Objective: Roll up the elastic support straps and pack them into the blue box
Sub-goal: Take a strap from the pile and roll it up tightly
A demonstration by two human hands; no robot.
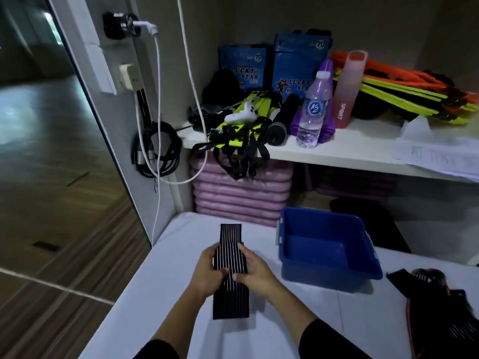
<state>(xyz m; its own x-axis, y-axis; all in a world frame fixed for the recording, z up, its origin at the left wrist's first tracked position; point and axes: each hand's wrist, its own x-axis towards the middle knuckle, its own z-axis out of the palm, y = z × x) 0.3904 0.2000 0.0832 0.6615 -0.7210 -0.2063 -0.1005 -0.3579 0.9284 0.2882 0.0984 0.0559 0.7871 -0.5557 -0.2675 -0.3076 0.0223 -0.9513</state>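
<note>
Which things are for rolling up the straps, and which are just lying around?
For the job: striped strap, gripped by left hand and right hand; blue box; spare straps on the right.
Just lying about: water bottle, pink bottle, pink mats, black cables.

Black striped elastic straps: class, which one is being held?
The black white-striped strap laid out left of the blue plastic box, gripped by the left hand and right hand; the other straps lie heaped far right on the white table.

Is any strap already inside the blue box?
No: the blue box shows only its bare floor; the striped strap lies on the table.
</note>
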